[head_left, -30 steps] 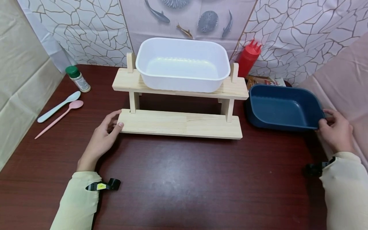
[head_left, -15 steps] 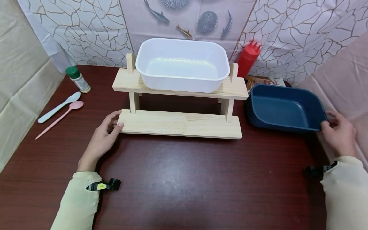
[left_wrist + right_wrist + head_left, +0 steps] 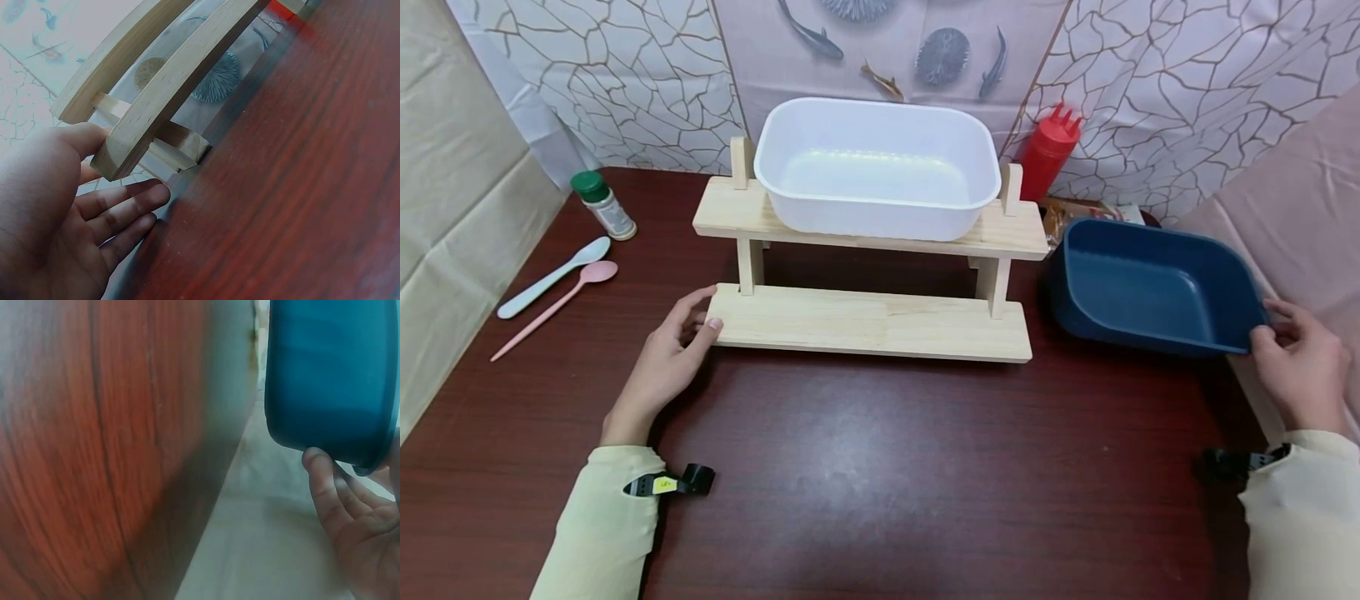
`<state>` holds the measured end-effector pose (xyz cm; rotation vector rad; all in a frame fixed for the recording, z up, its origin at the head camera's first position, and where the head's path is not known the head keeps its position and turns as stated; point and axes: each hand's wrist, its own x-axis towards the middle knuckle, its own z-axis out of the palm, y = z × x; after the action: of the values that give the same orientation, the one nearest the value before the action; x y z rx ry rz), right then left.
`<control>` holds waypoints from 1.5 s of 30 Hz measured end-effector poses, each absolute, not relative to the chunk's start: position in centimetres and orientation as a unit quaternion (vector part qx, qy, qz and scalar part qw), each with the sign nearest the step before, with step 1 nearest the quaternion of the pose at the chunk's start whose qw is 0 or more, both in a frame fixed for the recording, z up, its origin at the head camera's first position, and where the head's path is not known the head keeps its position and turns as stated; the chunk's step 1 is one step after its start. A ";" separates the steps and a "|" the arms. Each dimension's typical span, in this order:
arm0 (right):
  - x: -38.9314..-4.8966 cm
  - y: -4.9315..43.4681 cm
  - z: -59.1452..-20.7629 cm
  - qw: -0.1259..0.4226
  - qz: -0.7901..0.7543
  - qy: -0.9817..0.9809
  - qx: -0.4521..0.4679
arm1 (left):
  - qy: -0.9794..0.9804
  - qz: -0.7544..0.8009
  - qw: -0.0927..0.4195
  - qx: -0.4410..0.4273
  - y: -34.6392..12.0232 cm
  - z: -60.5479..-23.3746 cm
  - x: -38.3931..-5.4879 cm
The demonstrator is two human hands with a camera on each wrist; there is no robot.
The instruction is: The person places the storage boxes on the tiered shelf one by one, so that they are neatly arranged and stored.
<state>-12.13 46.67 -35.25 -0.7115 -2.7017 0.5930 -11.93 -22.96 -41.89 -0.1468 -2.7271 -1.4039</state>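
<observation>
A two-tier wooden shelf (image 3: 872,321) stands on the table. My left hand (image 3: 662,367) holds the left end of its lower board; in the left wrist view the thumb and a finger are at the board's end (image 3: 119,156) while the other fingers stretch out below. On the upper board sits a white plastic bin (image 3: 880,212). To the right, my right hand (image 3: 1303,362) grips the near right corner of a dark blue plastic bin (image 3: 1165,292). In the right wrist view, the bin's end (image 3: 331,381) looks raised off the table, with fingers under it.
At the left lie a pale blue spoon (image 3: 553,279) and a pink spoon (image 3: 553,312), near a green-capped seasoning jar (image 3: 604,207). Behind the blue bin are a red squeeze bottle (image 3: 1048,158) and some packets (image 3: 1090,210). Patterned cloths hang around the table (image 3: 880,475).
My right hand has moved right and toward me, drawing the blue bin with it, away from the shelf. The left hand and the shelf have stayed in place.
</observation>
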 end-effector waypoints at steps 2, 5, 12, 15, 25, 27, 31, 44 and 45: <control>-11.9 46.5 -35.1 0.143 0.200 -0.936 -0.252 | -0.887 -0.458 0.036 -0.048 -23.0 -41.9 -11.9; -11.5 46.3 -34.8 0.151 0.208 -0.933 -0.253 | -0.886 -0.459 0.037 -0.049 -23.0 -41.9 -11.9; -10.8 45.9 -34.1 0.180 0.269 -0.910 -0.260 | -0.887 -0.458 0.037 -0.050 -23.0 -41.9 -11.9; -10.4 45.5 -34.0 0.189 0.275 -0.908 -0.253 | -0.887 -0.457 0.037 -0.049 -23.0 -41.9 -11.9; -8.3 44.6 -33.8 0.209 0.305 -0.894 -0.252 | -0.890 -0.453 0.034 -0.046 -23.0 -41.8 -11.9; -7.8 44.4 -33.9 0.219 0.310 -0.892 -0.246 | -0.889 -0.454 0.034 -0.047 -23.0 -41.8 -11.9; -7.0 44.4 -34.3 0.245 0.325 -0.887 -0.219 | -0.889 -0.454 0.035 -0.047 -22.9 -41.8 -11.9; -4.4 42.1 -34.3 0.285 0.368 -0.871 -0.158 | -0.890 -0.453 0.036 -0.047 -22.9 -41.7 -11.9; -4.2 41.9 -34.2 0.283 0.372 -0.869 -0.160 | -0.890 -0.452 0.036 -0.047 -22.9 -41.7 -11.9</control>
<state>-4.25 41.90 -34.20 -0.4290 -2.3280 0.9963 -11.90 -22.85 -41.67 -0.1432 -2.7339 -1.3890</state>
